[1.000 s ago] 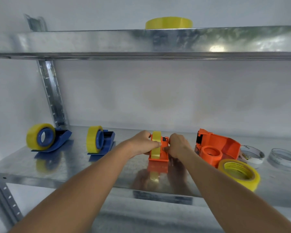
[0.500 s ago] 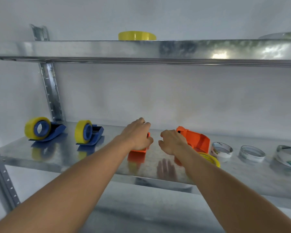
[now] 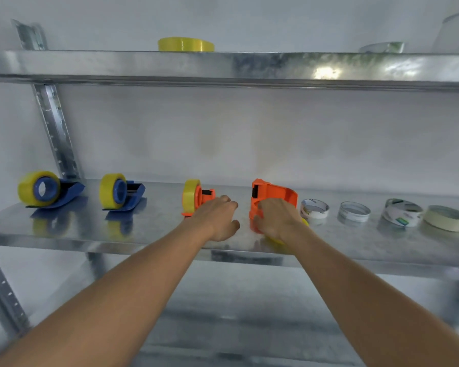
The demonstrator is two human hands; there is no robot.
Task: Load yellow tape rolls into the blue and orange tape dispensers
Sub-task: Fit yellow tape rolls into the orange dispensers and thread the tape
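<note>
Three dispensers loaded; far-right orange dispenser (image 3: 273,198) empty. Right hand (image 3: 277,221) seemingly grips it, yellow roll (image 3: 274,239) beneath; left hand (image 3: 217,221) loosely curled, empty.

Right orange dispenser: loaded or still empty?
Empty. The right orange dispenser shows no roll on it; the right hand covers its front, and a yellow roll lies beneath that hand.
</note>
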